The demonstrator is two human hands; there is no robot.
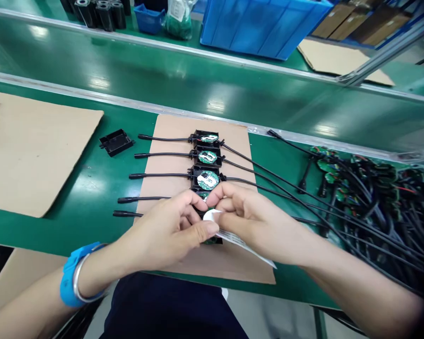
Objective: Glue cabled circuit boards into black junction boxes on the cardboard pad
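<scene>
My right hand [249,221] pinches a white printed sheet [245,242] between thumb and fingers, its edge curled up near the fingertips. My left hand [173,226] meets it with bent fingers, thumb tip at the sheet's edge; whatever its fingers grip is hidden. Both hands hover over a column of open black boxes holding round green circuit boards. Beyond my fingertips are the nearest fully visible board [207,179], a middle board [207,157] and a far board [209,138], each with a white patch on top. My hands cover the nearer boxes.
Black cables [162,175] run out from both sides of the boxes over a cardboard sheet [176,125]. An empty black box [116,142] lies to the left. Tangled cables with boards [371,197] pile up at right. A blue bin [261,28] stands on the shelf.
</scene>
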